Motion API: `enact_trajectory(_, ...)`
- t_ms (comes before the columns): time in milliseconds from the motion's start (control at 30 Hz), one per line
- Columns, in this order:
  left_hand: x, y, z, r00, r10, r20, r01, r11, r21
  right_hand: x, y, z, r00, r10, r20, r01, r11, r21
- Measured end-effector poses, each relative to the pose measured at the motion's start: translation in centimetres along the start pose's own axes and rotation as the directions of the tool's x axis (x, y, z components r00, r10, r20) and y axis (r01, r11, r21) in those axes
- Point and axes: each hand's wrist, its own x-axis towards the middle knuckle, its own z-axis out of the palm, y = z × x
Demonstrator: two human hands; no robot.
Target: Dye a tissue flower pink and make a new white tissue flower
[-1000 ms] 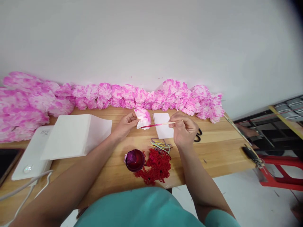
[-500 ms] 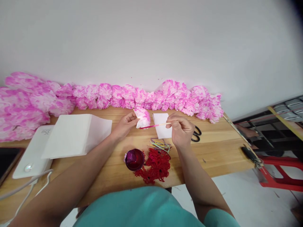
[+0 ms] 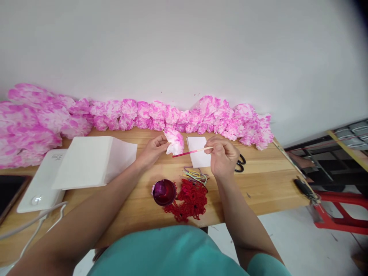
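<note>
Pinched in my left hand [image 3: 154, 150] is a white paper flower [image 3: 174, 142] with pink patches on its petals. My right hand [image 3: 224, 156] is closed on the pale end of a thin wooden stick [image 3: 193, 151], whose other half is dyed dark pink. The stick's dyed tip lies just below the flower; whether it touches is hard to tell. Below the hands stands a small cup [image 3: 164, 193] with dark red-purple liquid. Beside it sits a heap of red curly yarn [image 3: 193, 201], with thin coloured strings [image 3: 195, 176] just above.
Pink-and-white paper flowers [image 3: 128, 111] line the wall. White paper sheets [image 3: 83, 161] rest on a white device [image 3: 36, 197] with a cable at left, near a dark tablet [image 3: 11, 195]. Folded white paper [image 3: 199, 157] and black-handled scissors [image 3: 240, 164] lie by my right hand. A red stool [image 3: 342, 212] stands at right.
The flower has turned a little in my left hand. The stick has moved slightly right and down, away from the petals it overlapped before.
</note>
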Motion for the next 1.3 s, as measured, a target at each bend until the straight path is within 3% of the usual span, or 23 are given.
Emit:
enact_trajectory(333,-0.1,0.2,0.2,1.0,-0.012,-0.011,0.012,1.0,0.01,0.0,-0.2,-0.1,1.0,0.01,-0.021,-0.012,0.994,-0.11)
enact_trajectory(467,-0.1,0.4,0.5,1.0,-0.025,-0.014,0.024,1.0,-0.014,0.5,0.2,-0.3,0.992,0.019,-0.124,-0.018,1.0,0.008)
enact_trajectory(633,-0.1,0.7,0.7,0.997,-0.035,-0.074,0.028,0.996,-0.089,1.2,0.5,-0.4,0.968,0.157,-0.197,-0.123,0.977,0.174)
enact_trajectory(800,-0.1,0.8,0.6,0.992,-0.052,-0.117,0.036,0.991,-0.132,1.0,0.3,0.0,0.987,0.142,-0.081,-0.121,0.967,0.225)
enact_trajectory(900,0.0,0.6,0.2,0.991,-0.052,-0.123,0.031,0.985,-0.17,0.6,-0.1,0.1,0.98,0.06,0.188,-0.098,0.975,0.2)
enact_trajectory(967,0.1,0.5,0.0,0.99,-0.061,-0.123,0.035,0.978,-0.204,0.4,-0.5,0.2,0.908,-0.006,0.418,-0.062,0.987,0.149)
enact_trajectory(1067,0.0,0.5,-0.1,0.991,-0.076,-0.112,0.044,0.963,-0.264,0.1,-1.7,0.9,0.745,-0.129,0.654,0.115,0.991,0.065)
enact_trajectory(1200,-0.1,0.6,-0.2,0.991,-0.092,-0.095,0.058,0.949,-0.31,-0.8,-3.9,2.3,0.507,-0.334,0.794,0.469,0.88,0.071)
enact_trajectory(1300,-0.1,0.5,-0.2,0.988,-0.118,-0.102,0.082,0.951,-0.3,-1.7,-5.5,3.0,0.378,-0.304,0.874,0.598,0.801,0.02)
